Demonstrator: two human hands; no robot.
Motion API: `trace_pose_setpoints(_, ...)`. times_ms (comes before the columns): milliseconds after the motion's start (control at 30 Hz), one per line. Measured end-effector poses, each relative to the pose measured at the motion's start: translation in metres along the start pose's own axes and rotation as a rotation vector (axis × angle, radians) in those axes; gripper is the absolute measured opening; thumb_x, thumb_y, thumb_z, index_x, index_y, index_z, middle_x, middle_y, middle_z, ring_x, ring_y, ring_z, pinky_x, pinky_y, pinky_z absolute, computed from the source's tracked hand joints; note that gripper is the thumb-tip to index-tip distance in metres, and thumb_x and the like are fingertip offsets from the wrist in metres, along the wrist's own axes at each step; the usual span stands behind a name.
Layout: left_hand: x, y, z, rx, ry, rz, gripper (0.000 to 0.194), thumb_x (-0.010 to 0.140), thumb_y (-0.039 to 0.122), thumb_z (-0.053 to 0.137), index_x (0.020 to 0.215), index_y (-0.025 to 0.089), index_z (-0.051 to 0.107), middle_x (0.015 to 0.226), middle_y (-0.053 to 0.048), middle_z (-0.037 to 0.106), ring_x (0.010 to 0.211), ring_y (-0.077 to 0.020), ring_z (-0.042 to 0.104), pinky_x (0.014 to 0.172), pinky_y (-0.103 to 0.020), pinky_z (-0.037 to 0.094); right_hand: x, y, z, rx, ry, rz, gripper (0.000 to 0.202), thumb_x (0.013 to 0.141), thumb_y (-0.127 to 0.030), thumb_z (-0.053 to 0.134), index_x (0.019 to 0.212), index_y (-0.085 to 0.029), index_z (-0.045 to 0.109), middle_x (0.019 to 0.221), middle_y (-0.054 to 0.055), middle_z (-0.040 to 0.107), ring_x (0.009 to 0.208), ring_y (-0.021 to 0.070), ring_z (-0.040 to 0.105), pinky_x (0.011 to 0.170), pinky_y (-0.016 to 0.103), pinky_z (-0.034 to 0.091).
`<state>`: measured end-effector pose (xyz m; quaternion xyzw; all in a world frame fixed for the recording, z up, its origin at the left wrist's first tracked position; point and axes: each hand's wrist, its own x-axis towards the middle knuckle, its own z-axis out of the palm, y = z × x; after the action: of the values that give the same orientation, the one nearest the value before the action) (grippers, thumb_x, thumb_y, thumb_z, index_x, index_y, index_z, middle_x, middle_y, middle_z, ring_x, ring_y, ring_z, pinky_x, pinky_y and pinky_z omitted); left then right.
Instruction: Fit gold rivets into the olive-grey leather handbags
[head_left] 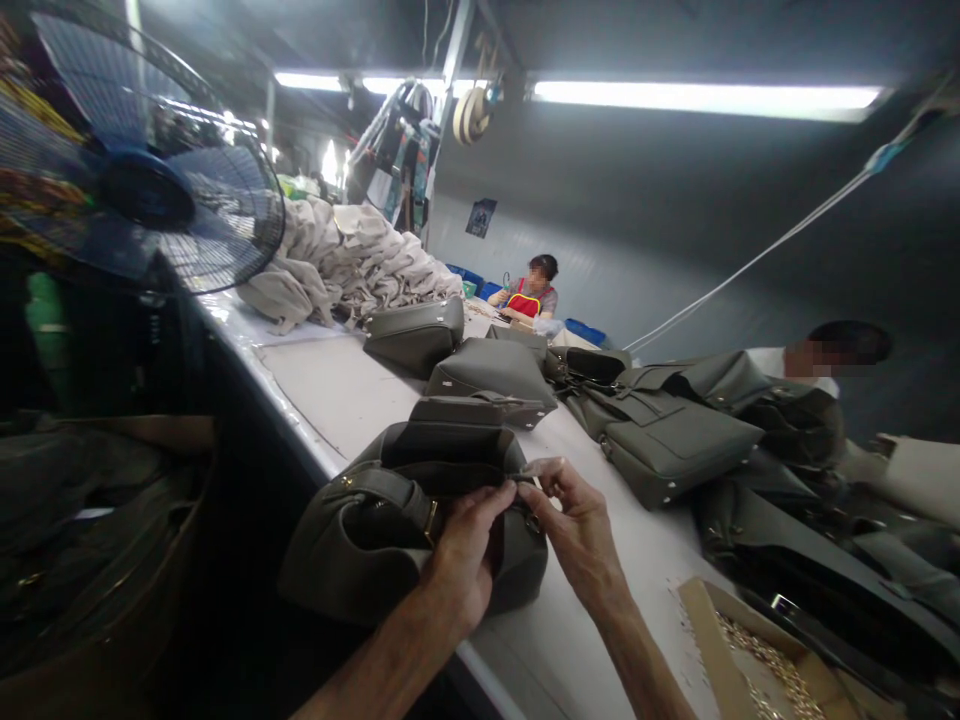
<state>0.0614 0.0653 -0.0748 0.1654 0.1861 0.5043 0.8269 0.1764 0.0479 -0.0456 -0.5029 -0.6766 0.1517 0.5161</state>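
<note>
Two hands (465, 550) (577, 530) pinch one bag (364, 565); one fan (146, 190) stands at left.

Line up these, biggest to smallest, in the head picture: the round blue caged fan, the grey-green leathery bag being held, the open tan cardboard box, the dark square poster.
1. Round blue fan
2. Grey-green leathery bag
3. Tan cardboard box, cut off by the bottom edge
4. Dark poster
</note>
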Motion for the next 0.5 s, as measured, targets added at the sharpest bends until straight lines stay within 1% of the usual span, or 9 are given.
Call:
trace_pose_setpoints(67,0.0,0.002,0.002,0.0,0.018,0.001,0.04,0.048,0.037,0.088,0.073,0.012,0.07,0.079,-0.007,0.069,0.078,-0.0202,0.063,0.073,-0.027,0.045,0.001,-0.001,-0.001,-0.052,0.003,-0.054,0.027,0.088,-0.033,0.065,0.069,-0.017,0.055,0.067,0.0,0.046,0.065,0.017,0.04,0.06,0.027,0.032)
trace_pose_setpoints(100,0.0,0.002,0.003,0.002,0.022,0.0,0.04,0.048,0.037,0.088,0.073,0.012,0.07,0.08,-0.008,0.069,0.08,-0.021,0.063,0.074,-0.027,0.046,0.001,0.001,-0.001,-0.059,0.009,-0.055,0.029,0.088,-0.034,0.065,0.067,-0.017,0.054,0.065,0.0,0.046,0.064,0.0169,0.04,0.059,0.027,0.032)
trace_pose_setpoints(233,0.001,0.003,0.002,0.031,0.022,-0.01,0.04,0.05,0.039,0.088,0.075,0.012,0.071,0.083,-0.008,0.07,0.086,-0.0229,0.063,0.079,-0.028,0.046,-0.003,0.007,0.001,-0.033,0.075,0.011,0.032,0.087,-0.038,0.067,0.066,-0.018,0.053,0.062,-0.001,0.048,0.057,0.0158,0.039,0.055,0.027,0.032)
trace_pose_setpoints(300,0.001,0.002,0.001,0.049,0.025,-0.011,0.039,0.051,0.038,0.087,0.075,0.013,0.071,0.085,-0.008,0.07,0.09,-0.023,0.063,0.08,-0.027,0.046,-0.005,0.008,0.001,-0.042,0.095,0.011,0.032,0.089,-0.039,0.065,0.068,-0.018,0.054,0.063,-0.001,0.049,0.058,0.0163,0.041,0.056,0.027,0.033)
trace_pose_setpoints(367,0.0,0.002,0.001,0.06,0.014,-0.01,0.036,0.052,0.038,0.087,0.072,0.013,0.071,0.084,-0.007,0.07,0.09,-0.0226,0.063,0.078,-0.027,0.045,-0.006,0.007,-0.002,-0.036,0.057,-0.01,0.034,0.091,-0.041,0.063,0.068,-0.018,0.054,0.064,0.0,0.049,0.061,0.0173,0.043,0.058,0.027,0.035)
trace_pose_setpoints(433,-0.001,0.002,0.002,0.071,0.0,-0.009,0.035,0.051,0.037,0.087,0.07,0.013,0.07,0.081,-0.007,0.07,0.086,-0.0224,0.063,0.077,-0.027,0.046,-0.004,0.004,-0.009,-0.023,-0.016,-0.023,0.037,0.092,-0.043,0.061,0.067,-0.017,0.053,0.064,0.0,0.049,0.062,0.0175,0.043,0.058,0.027,0.035)
trace_pose_setpoints(500,-0.003,0.003,0.004,0.087,0.006,-0.007,0.036,0.051,0.037,0.087,0.072,0.013,0.071,0.08,-0.007,0.07,0.083,-0.0223,0.064,0.075,-0.028,0.047,0.0,0.001,-0.016,-0.027,-0.087,-0.012,0.038,0.093,-0.043,0.061,0.067,-0.017,0.053,0.064,0.0,0.048,0.061,0.0169,0.043,0.058,0.027,0.035)
